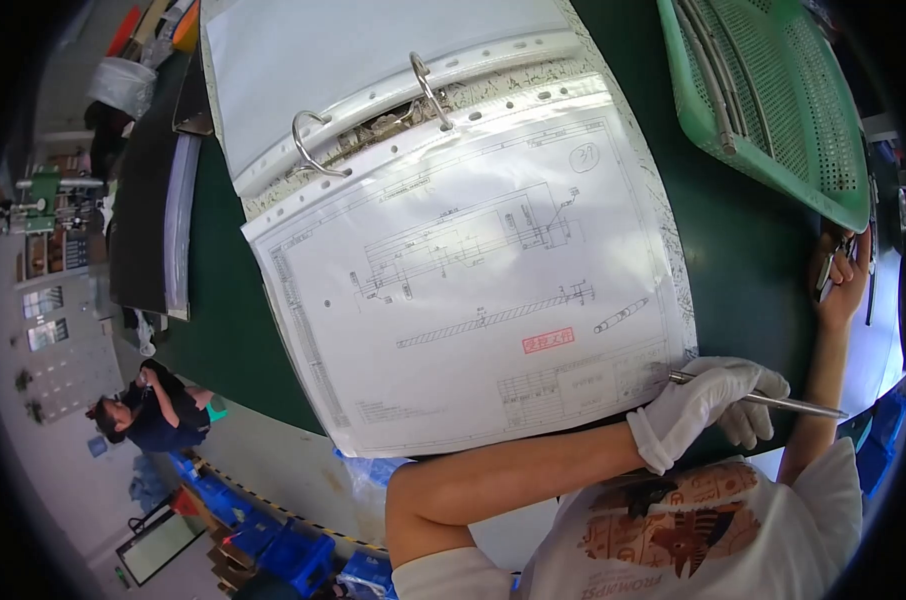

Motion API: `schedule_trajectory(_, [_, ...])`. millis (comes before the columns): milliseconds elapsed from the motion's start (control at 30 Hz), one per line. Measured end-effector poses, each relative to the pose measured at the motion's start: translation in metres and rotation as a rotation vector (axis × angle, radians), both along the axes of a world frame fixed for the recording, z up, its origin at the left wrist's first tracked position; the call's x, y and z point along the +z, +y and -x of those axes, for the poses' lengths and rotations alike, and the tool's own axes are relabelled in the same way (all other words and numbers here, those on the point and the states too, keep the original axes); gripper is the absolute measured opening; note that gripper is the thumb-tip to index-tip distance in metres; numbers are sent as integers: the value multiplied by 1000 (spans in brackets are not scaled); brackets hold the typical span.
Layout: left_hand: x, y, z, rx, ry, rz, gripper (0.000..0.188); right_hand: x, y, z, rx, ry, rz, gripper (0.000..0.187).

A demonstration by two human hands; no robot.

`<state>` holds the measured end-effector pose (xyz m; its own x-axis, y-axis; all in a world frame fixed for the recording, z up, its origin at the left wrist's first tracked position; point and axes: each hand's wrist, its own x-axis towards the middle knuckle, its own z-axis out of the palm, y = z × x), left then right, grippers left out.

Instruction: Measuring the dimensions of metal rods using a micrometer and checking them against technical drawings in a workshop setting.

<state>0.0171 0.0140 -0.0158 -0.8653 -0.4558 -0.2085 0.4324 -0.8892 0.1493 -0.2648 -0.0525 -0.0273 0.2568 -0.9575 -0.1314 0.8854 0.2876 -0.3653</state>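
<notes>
Over the green desk (743,250), an open ring binder (677,270) spreads a technical drawing (453,370) in a clear sleeve, and at its lower right corner the gloved left hand (708,405) is closed around a slim metal rod (798,406), both ends poking out. Farther right, the bare right hand (846,285) is near the green basket (808,130), fingers curled, apparently gripping a small metal tool (826,277); its exact kind and the tightness of that grip I cannot tell. Long rods (721,90) lie in the basket. What could go wrong mostly comes from crowding and slick surfaces: the glove's fabric may let the smooth rod turn or slip, and its far end juts toward the right forearm, so a careless swing could knock it. The left forearm runs beside the sleeve's lower edge; an elbow shift might drag or crease the page, pulling its holes against the rings (318,165). Glare on the plastic could cause a line to be misread. Should the right hand bump the basket, the rods inside might roll or rattle; whether hand and rim touch is unclear.
</notes>
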Motion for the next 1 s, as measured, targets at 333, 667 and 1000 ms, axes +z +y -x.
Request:
schedule_trajectory(333, [-7, 2, -2, -25, 0, 130, 31, 0, -1, -2, -22, -6, -37, 32])
schedule_trajectory(667, [-7, -1, -1, -39, 22, 101, 29, 1, 0, -3, -45, -13, -38, 30])
schedule_trajectory(1000, [-4, -2, -2, -71, -18, 97, 28, -10, -1, 12, -88, 89, 5, 38])
